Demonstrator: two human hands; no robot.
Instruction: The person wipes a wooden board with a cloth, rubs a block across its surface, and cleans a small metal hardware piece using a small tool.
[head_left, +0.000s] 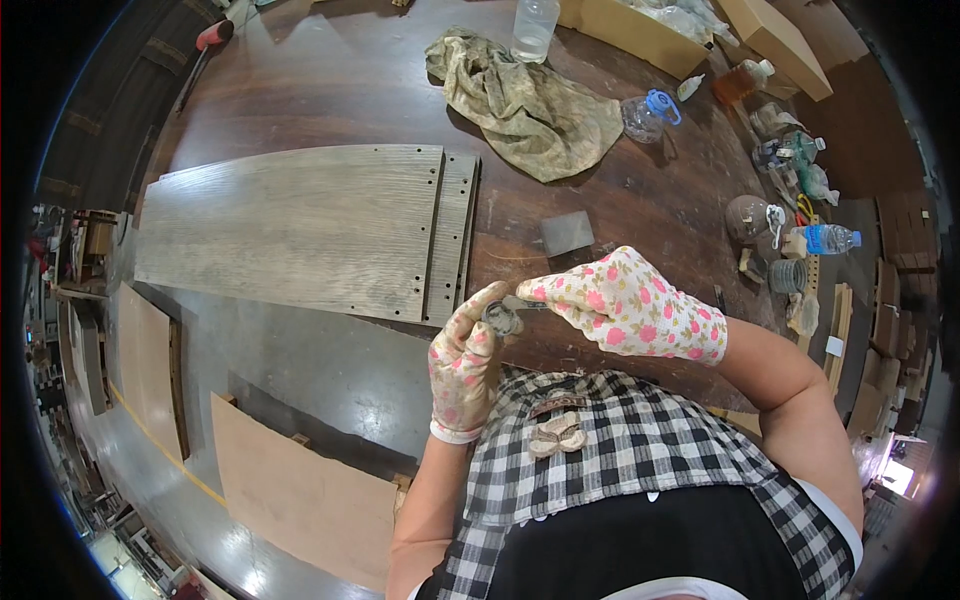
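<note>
My left hand (pixel 464 372), in a flowered glove, is closed around a small round cap (pixel 501 319) with grey paste-like stuff in it. In a matching glove, my right hand (pixel 632 310) pinches a thin, flat tool (pixel 531 304), its end reaching to the cap. Most of that tool is hidden by the fingers, so its exact kind is unclear. Just beyond my hands lies a flat grey block (pixel 567 234) on the dark table (pixel 300 80). To the left, grey wood-grain boards (pixel 300 228) with small drilled holes along the right end lie stacked.
A crumpled camouflage cloth (pixel 535 110) lies farther back, near a blue-capped jug (pixel 648 116). Bottles, including a blue-labelled one (pixel 830 239), line the right edge. Cardboard boxes (pixel 640 35) stand at the back. A red-headed mallet (pixel 214 36) rests far left; brown panels (pixel 300 490) are below left.
</note>
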